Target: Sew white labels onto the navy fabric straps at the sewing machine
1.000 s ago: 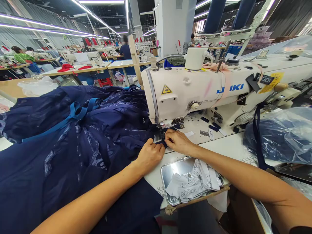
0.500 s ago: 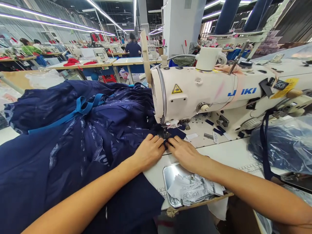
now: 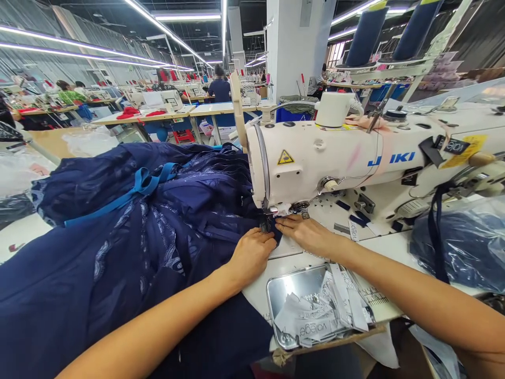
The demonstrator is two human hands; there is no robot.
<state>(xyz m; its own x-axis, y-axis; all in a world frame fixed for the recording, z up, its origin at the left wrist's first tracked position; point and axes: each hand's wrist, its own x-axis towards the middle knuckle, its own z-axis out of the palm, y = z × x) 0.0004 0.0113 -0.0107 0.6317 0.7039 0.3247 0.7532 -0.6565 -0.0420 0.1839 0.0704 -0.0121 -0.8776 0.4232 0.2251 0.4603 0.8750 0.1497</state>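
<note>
1. Two bare hands meet at the foot of the sewing machine (image 3: 335, 158), both set on the navy fabric (image 3: 158, 226).
2. The left hand (image 3: 252, 255) rests knuckles up on the cloth, just short of the presser foot (image 3: 266, 220). Its fingers curl down into a fold, and from here I cannot tell whether they pinch it or only press on it.
3. The right hand (image 3: 307, 234) lies flat and open, palm down on the machine bed. Its fingers stretch leftwards until the tips touch the fabric's edge beside the foot, and it grasps nothing.
4. The narrow run of cloth between the hands points away from the person and goes straight under the foot. It lies just ahead of both sets of fingertips, and the right hand's tips are the nearer to the needle.
5. The bulk of the fabric is heaped to the left of the machine head, on the left hand's side, with a blue ribbon (image 3: 134, 192) drawn across it.
6. A metal tray (image 3: 282, 287) of printed labels (image 3: 319, 316) sits just beside the right forearm, and a plastic bag (image 3: 461, 247) of dark cloth lies further right.
7. A co-worker (image 3: 220, 89) stands at the far tables, well apart.
</note>
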